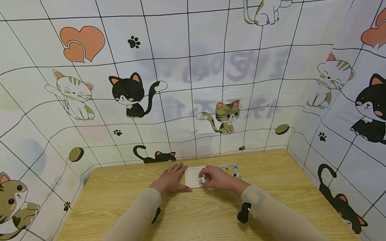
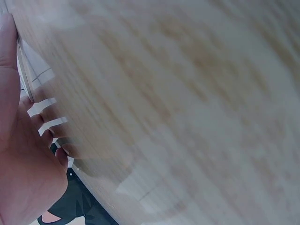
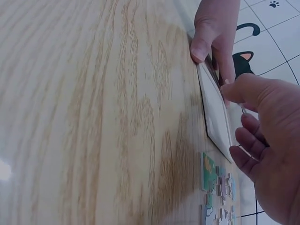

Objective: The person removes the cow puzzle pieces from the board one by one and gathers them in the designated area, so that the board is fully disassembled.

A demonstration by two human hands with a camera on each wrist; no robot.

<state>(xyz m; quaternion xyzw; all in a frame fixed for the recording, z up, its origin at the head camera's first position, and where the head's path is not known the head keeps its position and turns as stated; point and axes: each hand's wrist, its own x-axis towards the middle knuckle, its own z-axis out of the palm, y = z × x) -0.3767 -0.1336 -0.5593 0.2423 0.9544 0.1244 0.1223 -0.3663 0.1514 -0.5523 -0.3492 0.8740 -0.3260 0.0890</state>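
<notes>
A flat, pale, rimmed board (image 1: 191, 176) lies near the table's far edge. My left hand (image 1: 171, 180) rests at the board's left side, thumb at the near corner and fingers spread toward the far side. In the left wrist view, the fingers (image 2: 37, 121) lie along the board's edge. Above the right part of the board, my right hand (image 1: 218, 178) pinches a small colourful jigsaw puzzle piece (image 1: 202, 179) between thumb and fingers. The right wrist view shows this hand (image 3: 276, 126) over the board (image 3: 216, 112); the piece is mostly hidden there.
Several loose jigsaw pieces (image 1: 236, 175) lie right of the board, partly behind my right hand; a green-edged one (image 3: 208, 171) shows in the right wrist view. A wooden table (image 1: 191, 219) carries everything. Cat-patterned cloth walls (image 1: 178, 99) stand behind and at both sides.
</notes>
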